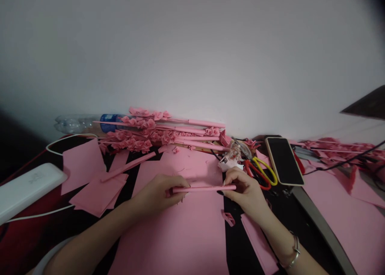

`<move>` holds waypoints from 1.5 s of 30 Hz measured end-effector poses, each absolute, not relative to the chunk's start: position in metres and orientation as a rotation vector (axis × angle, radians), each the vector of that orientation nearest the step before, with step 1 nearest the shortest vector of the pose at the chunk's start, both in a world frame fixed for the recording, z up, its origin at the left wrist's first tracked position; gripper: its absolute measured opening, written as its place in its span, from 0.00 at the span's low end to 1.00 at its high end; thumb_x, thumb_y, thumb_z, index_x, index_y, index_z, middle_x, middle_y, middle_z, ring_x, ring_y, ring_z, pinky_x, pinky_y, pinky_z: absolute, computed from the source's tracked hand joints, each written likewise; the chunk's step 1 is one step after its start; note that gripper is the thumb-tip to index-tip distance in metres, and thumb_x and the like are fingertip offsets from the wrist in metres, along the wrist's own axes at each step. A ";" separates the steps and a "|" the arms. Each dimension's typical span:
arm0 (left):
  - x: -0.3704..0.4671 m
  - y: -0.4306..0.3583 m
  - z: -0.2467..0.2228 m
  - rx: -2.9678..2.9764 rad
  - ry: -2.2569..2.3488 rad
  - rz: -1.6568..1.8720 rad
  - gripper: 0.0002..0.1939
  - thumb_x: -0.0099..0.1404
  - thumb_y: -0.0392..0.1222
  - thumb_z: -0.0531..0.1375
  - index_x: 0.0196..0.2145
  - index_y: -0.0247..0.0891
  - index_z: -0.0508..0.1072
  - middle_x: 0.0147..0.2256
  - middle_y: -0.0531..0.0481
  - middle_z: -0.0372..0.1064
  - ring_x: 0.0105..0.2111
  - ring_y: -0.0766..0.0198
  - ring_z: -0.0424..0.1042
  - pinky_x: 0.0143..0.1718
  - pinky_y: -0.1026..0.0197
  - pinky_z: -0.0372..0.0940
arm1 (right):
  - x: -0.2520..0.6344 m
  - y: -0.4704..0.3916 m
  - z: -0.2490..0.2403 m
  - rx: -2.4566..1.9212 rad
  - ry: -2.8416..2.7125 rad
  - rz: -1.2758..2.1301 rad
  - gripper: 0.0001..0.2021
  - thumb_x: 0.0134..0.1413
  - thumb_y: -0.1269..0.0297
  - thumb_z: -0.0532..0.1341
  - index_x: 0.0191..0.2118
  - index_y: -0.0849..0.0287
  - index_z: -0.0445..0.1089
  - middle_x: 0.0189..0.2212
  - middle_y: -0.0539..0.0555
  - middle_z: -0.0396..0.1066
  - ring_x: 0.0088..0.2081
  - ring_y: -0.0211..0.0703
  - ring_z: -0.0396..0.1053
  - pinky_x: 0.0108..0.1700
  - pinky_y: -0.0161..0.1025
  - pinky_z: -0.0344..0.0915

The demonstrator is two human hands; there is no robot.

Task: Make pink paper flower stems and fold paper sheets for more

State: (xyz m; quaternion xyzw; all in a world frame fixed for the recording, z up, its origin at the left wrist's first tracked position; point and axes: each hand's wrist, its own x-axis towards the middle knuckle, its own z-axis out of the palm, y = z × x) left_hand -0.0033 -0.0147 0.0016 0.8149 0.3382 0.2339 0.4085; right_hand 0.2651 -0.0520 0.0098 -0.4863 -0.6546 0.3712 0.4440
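Observation:
A thin pink paper roll [204, 189] is held level between my two hands, above a large pink paper sheet [186, 235]. Its left end is pinched by my left hand [164, 192], thumb and fingers closed. My right hand [245, 188] grips the other end between thumb and fingertips. Just beyond my right hand lie scissors with red and yellow handles [264, 171]. A small curled pink paper scrap [228, 218] sits below that hand, near a stack of narrow pink paper strips [258, 243].
Pink paper flowers on stems [144, 136] are piled along the wall, beside a clear plastic bottle [78, 124]. Pink paper squares [96, 192] and a white device [30, 190] with a cable lie left. A phone [285, 161] and more pink paper [339, 210] are right.

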 end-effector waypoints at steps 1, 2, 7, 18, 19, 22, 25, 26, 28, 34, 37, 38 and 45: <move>-0.003 -0.015 0.001 2.053 0.855 0.591 0.06 0.60 0.32 0.56 0.30 0.36 0.73 0.24 0.56 0.68 0.23 0.71 0.64 0.25 0.71 0.56 | 0.265 -0.052 0.010 -1.207 -1.624 0.916 0.07 0.48 0.72 0.67 0.27 0.57 0.68 0.28 0.50 0.63 0.32 0.41 0.61 0.33 0.37 0.57; -0.004 -0.015 0.001 2.051 0.856 0.588 0.06 0.60 0.32 0.56 0.30 0.36 0.73 0.24 0.56 0.68 0.23 0.71 0.64 0.25 0.70 0.56 | 0.265 -0.052 0.010 -1.205 -1.628 0.913 0.07 0.48 0.72 0.67 0.27 0.57 0.68 0.28 0.50 0.63 0.33 0.42 0.61 0.34 0.37 0.57; -0.005 -0.016 0.000 2.061 0.857 0.600 0.05 0.60 0.32 0.57 0.30 0.37 0.73 0.23 0.56 0.68 0.23 0.71 0.63 0.25 0.70 0.56 | 0.266 -0.053 0.010 -1.201 -1.627 0.920 0.08 0.48 0.70 0.68 0.27 0.56 0.67 0.28 0.50 0.63 0.33 0.42 0.61 0.33 0.37 0.56; -0.005 -0.016 0.001 2.068 0.859 0.603 0.06 0.60 0.32 0.56 0.31 0.37 0.73 0.24 0.56 0.69 0.23 0.71 0.64 0.26 0.71 0.56 | 0.268 -0.052 0.006 -1.193 -1.587 0.917 0.10 0.47 0.70 0.69 0.27 0.56 0.66 0.29 0.49 0.61 0.33 0.42 0.60 0.33 0.37 0.56; -0.005 -0.016 0.001 2.071 0.861 0.610 0.06 0.60 0.32 0.56 0.31 0.37 0.73 0.24 0.56 0.68 0.23 0.71 0.64 0.26 0.71 0.56 | 0.267 -0.052 0.006 -1.191 -1.583 0.918 0.10 0.47 0.70 0.69 0.27 0.56 0.66 0.29 0.49 0.61 0.33 0.41 0.60 0.32 0.37 0.56; -0.005 -0.015 0.000 2.063 0.862 0.613 0.06 0.60 0.32 0.56 0.31 0.37 0.73 0.24 0.56 0.68 0.23 0.71 0.64 0.25 0.71 0.56 | 0.267 -0.052 0.005 -1.187 -1.572 0.927 0.11 0.47 0.69 0.69 0.27 0.56 0.65 0.29 0.49 0.60 0.31 0.40 0.59 0.32 0.37 0.55; -0.005 -0.015 0.001 2.051 0.868 0.598 0.06 0.60 0.33 0.56 0.30 0.37 0.73 0.23 0.56 0.67 0.23 0.70 0.63 0.25 0.71 0.56 | 0.267 -0.052 0.005 -1.193 -1.566 0.934 0.12 0.46 0.69 0.70 0.26 0.57 0.64 0.28 0.48 0.60 0.31 0.40 0.59 0.31 0.36 0.55; -0.005 -0.015 0.001 2.049 0.870 0.594 0.06 0.60 0.33 0.56 0.30 0.37 0.73 0.24 0.56 0.67 0.23 0.70 0.63 0.25 0.71 0.56 | 0.267 -0.052 0.006 -1.200 -1.564 0.934 0.12 0.46 0.69 0.70 0.26 0.57 0.64 0.28 0.48 0.59 0.31 0.40 0.59 0.31 0.36 0.55; -0.005 -0.015 0.001 2.048 0.872 0.586 0.06 0.60 0.33 0.56 0.31 0.37 0.73 0.24 0.56 0.67 0.23 0.70 0.64 0.26 0.70 0.56 | 0.267 -0.052 0.007 -1.212 -1.554 0.937 0.12 0.46 0.69 0.70 0.26 0.57 0.63 0.28 0.48 0.59 0.30 0.39 0.59 0.31 0.36 0.55; -0.005 -0.014 -0.001 2.096 0.893 0.635 0.07 0.60 0.34 0.57 0.33 0.38 0.75 0.25 0.54 0.71 0.24 0.69 0.65 0.26 0.69 0.58 | 0.262 -0.051 0.005 -1.203 -1.406 1.038 0.16 0.43 0.69 0.70 0.27 0.56 0.59 0.28 0.46 0.58 0.27 0.36 0.58 0.28 0.34 0.57; -0.006 -0.014 -0.003 2.146 0.929 0.748 0.09 0.61 0.35 0.56 0.36 0.38 0.76 0.28 0.51 0.75 0.27 0.66 0.69 0.28 0.67 0.61 | 0.259 -0.050 0.005 -1.140 -1.261 1.068 0.20 0.41 0.69 0.71 0.29 0.54 0.56 0.30 0.46 0.59 0.28 0.36 0.60 0.26 0.31 0.59; -0.006 -0.014 -0.003 2.158 0.935 0.791 0.09 0.62 0.36 0.56 0.36 0.38 0.76 0.29 0.50 0.75 0.27 0.66 0.70 0.29 0.67 0.62 | 0.258 -0.050 0.005 -1.124 -1.228 1.079 0.20 0.40 0.69 0.71 0.30 0.53 0.57 0.31 0.47 0.60 0.29 0.36 0.61 0.26 0.31 0.60; -0.007 -0.015 -0.007 2.139 0.902 0.905 0.09 0.64 0.37 0.56 0.37 0.37 0.77 0.32 0.47 0.77 0.31 0.64 0.73 0.32 0.65 0.65 | 0.258 -0.057 0.008 -1.271 -1.372 1.152 0.08 0.47 0.69 0.66 0.36 0.56 0.70 0.28 0.48 0.66 0.23 0.34 0.60 0.23 0.32 0.58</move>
